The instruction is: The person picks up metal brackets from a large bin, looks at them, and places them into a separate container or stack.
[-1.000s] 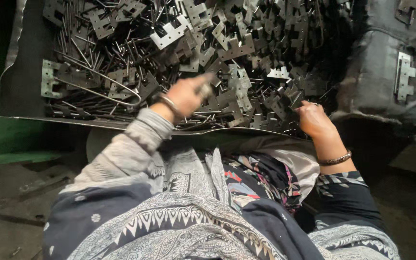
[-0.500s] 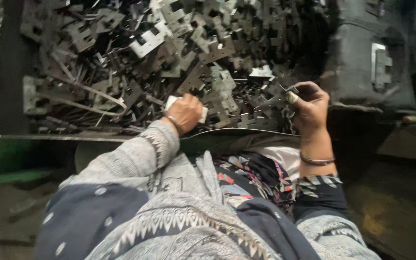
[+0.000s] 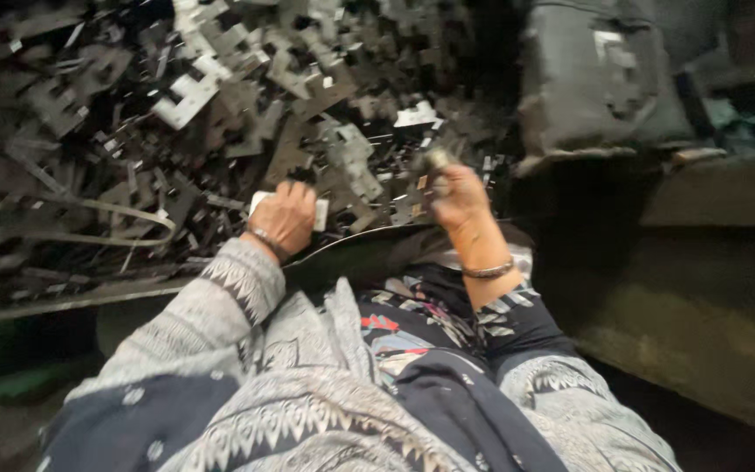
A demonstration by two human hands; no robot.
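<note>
A metal workshop, dim and grimy: heap of stamped metal brackets filling the upper left of the frame, dark worn sack at upper right.

head cam, looks down, close in

A dark bin stands at two o'clock, a pale bracket lying on its side. A bent strap curves across the heap at nine o'clock. A grey patterned shawl fills six o'clock. A rusty ledge slopes at four o'clock.
</note>
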